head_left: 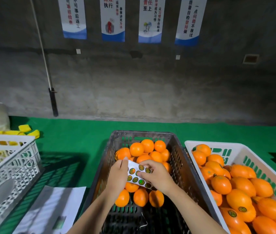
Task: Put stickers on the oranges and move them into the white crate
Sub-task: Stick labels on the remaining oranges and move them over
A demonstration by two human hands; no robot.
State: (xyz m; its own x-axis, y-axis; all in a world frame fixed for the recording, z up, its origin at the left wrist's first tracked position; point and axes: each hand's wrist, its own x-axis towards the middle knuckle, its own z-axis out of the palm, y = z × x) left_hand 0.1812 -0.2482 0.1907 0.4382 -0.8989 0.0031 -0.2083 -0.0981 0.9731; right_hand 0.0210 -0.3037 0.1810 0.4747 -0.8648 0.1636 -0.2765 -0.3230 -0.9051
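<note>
oranges (148, 152) fill the far half of a dark slotted crate (176, 159) in the middle of a green tabletop (76, 141), and many more lie in the white crate (240, 149) just to its right; two of those near the bottom right carry a round dark sticker with a yellow-green centre, whose print is too small to read. a sticker sheet (138, 174), a white strip with two rows of the same round, shiny stickers, is held above the oranges in the dark crate. the left hand (117, 178) grips the sheet's left end, its fingers curled behind the paper and only a fingertip showing at the top edge. the right hand (157, 176) lies over the sheet's right part, fingers bent, with the thumb pressing on the face of the sheet and the other fingertips curled over its upper edge, so that it pinches the sheet. on the grey wall behind hang four white and blue banners (112, 17) with chinese writing in black and red; among the characters that can be made out are 执行 on the second and 至上 on the third. another white perforated crate (10, 168) stands at the left, with yellow pieces (25, 130) beside it, and a sheet of white paper (66, 205) lies on the green cloth near the left forearm.
</note>
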